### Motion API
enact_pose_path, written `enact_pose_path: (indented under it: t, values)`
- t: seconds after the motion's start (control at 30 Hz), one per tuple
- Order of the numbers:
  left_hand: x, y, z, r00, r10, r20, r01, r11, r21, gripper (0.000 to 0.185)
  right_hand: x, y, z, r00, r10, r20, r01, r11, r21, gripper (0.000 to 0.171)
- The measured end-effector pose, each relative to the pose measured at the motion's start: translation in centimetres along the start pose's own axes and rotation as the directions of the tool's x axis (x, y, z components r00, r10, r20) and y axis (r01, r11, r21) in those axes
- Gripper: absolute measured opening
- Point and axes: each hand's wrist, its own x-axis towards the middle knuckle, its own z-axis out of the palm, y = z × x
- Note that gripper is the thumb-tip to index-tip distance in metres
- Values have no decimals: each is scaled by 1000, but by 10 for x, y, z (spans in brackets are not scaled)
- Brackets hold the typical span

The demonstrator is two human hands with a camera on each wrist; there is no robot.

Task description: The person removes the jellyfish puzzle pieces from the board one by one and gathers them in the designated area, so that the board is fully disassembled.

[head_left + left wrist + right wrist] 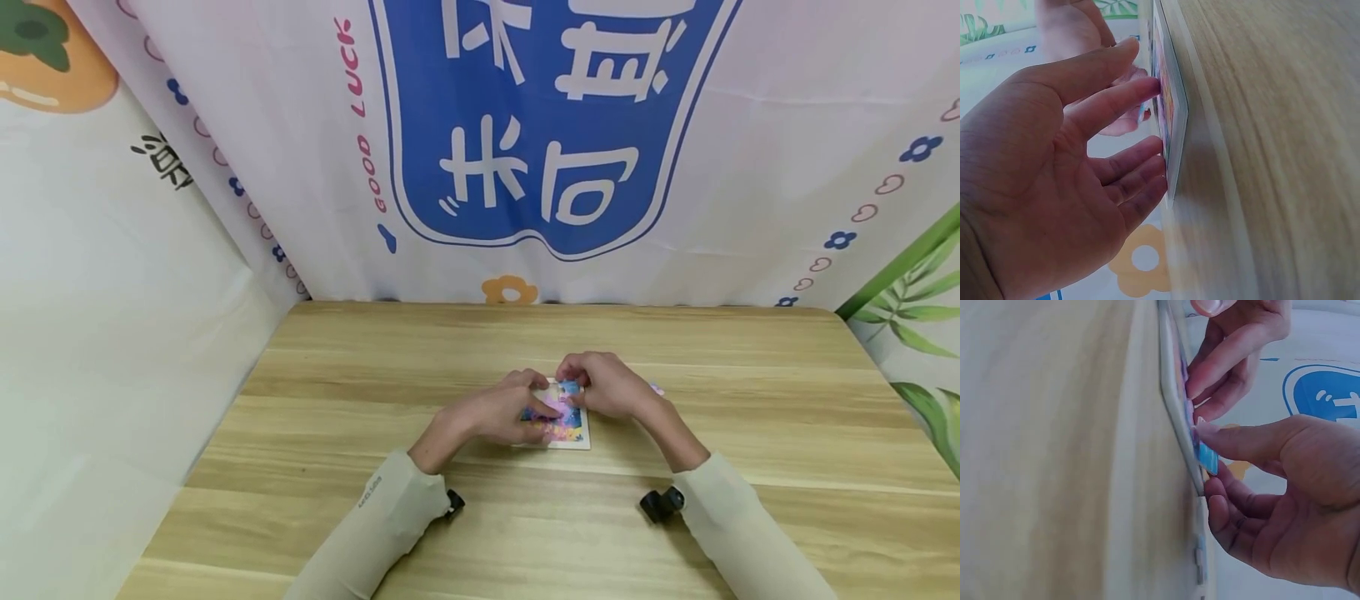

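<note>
I see right hand [606, 387] pinching small blue piece [1209, 459], tilted, near far edge of picture board [587, 440] — left hand [497, 414] relaxed, fingers spread, fingertips touching board. Board lies flat on wooden tabletop [375, 383]; small purplish bit [657, 389] beside right wrist.
</note>
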Motion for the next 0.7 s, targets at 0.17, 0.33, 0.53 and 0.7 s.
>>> enact_pose_path:
  t: [0.17, 0.33, 0.53, 0.7]
  values:
    - [1, -1, 1, 1000, -16, -6, 16, 1000, -13, 44, -2, -2, -5, 999, 5, -41, -5, 1000, 17, 19]
    - [1, -3, 1, 1000, -11, -17, 11, 1000, -6, 44, 0, 0, -7, 1000, 9, -21, -9, 1000, 21, 14]
    - [-2, -2, 0, 1000, -13, -9, 13, 1000, 5, 44, 0, 10, -9, 999, 36, -4, -35, 992, 120, 13]
    - [-2, 0, 1, 1000, -16, -13, 17, 1000, 24, 46, -4, 15, -15, 994, 105, 27, -109, 962, 252, 12]
